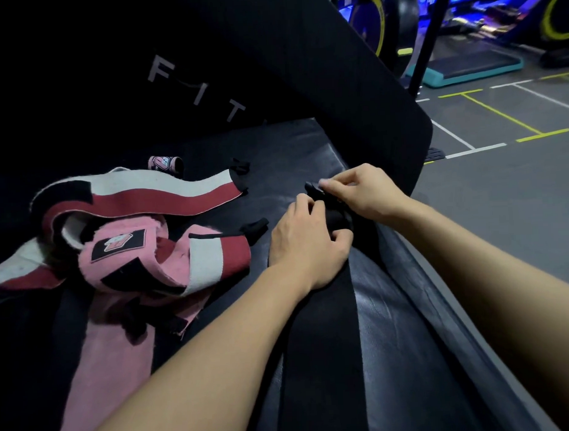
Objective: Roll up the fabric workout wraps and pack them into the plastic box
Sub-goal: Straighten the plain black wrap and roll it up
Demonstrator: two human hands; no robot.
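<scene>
Both hands' fingers [312,211] curl round the black wrap [319,327], pinching its rolled end.

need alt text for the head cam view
Both hands, left hand and right hand, roll the end of a black wrap on a padded black bench. A loose pile of pink, red and white wraps lies to their left.

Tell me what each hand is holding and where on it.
Both hold the black fabric wrap at its far, rolled-up end: the left hand grips the roll, and the right hand pinches the small black tab at its tip.
</scene>
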